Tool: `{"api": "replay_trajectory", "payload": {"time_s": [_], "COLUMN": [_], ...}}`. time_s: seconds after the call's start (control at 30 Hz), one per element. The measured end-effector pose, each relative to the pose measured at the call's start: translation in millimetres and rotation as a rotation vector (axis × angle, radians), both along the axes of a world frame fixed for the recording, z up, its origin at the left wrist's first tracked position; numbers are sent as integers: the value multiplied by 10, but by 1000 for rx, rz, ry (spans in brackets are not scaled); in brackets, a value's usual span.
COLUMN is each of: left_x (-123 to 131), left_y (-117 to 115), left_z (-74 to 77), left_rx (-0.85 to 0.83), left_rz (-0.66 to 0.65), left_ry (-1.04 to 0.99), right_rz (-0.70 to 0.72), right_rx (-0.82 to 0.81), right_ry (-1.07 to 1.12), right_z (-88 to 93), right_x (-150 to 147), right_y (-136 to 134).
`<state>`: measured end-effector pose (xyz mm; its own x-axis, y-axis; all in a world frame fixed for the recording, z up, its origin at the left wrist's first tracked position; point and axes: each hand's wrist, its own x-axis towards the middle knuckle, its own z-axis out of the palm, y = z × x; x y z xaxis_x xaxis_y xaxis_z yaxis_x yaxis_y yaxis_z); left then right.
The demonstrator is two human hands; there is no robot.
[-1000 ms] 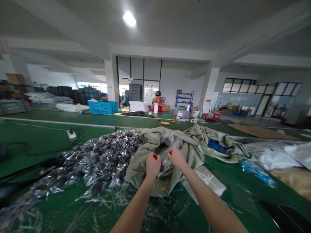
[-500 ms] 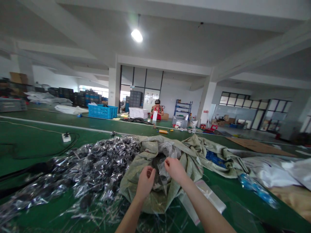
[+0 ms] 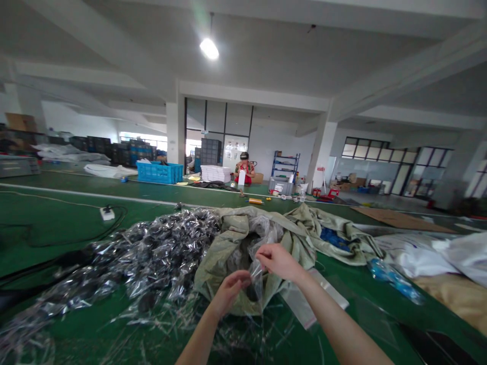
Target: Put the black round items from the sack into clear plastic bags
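My right hand pinches the top of a clear plastic bag, which hangs down in front of a sack's mouth. A dark item shows behind or inside the film; I cannot tell which. Just left of the bag is my left hand, fingers stretched toward it and partly hidden from me. Beneath both hands lies the olive woven sack, its mouth gaping, with crumpled clear film inside. Left of the sack spreads a heap of dark round items in clear wrappers.
Flat clear bags lie right of the sack. A second olive sack holds blue items, with a blue wrapped bundle nearby. A power strip lies at left. Across the tables are a blue crate and a person.
The clear bag now hangs stretched from my right hand. My left hand's fingers have straightened from a curl and moved slightly lower. The view has shifted a little.
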<state>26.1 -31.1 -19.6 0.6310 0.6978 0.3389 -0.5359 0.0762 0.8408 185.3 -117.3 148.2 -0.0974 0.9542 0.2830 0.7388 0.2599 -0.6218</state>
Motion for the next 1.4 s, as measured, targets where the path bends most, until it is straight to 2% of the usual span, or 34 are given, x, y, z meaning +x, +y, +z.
{"api": "replay_trajectory", "payload": {"time_s": [0.17,0.3,0.37,0.5,0.67,0.9,1.07,1.17,1.27,1.4], "left_x": [35,-10,-47,-126,-227,-216,-138,-150,-194,-213], "left_y": [-192,-341,-408,-534,-670,-698,-598,-509,-398,-228], "left_z": [116,155,122,-13,-160,-208,-224,-207,-215,-298], "left_rx": [11,-10,-11,-36,-25,76,219,301,314,146], "left_rz": [-104,-81,-140,-137,-114,13,193,252,272,397], "left_ry": [44,110,86,3,67,136,277,326,367,420], "right_rz": [54,29,3,-37,-22,23,57,90,57,-156], "right_rx": [-70,-71,-48,-64,-91,-117,-140,-161,-175,-98], "right_ry": [83,163,224,319,371,387,387,379,414,656], "right_z": [34,20,-34,-193,-328,-439,-511,-564,-751,-1232], "right_x": [-123,-195,-189,-168,-181,-119,-105,-32,118,252], "right_y": [-161,-333,-414,-550,-607,-444,-308,-184,6,242]}}
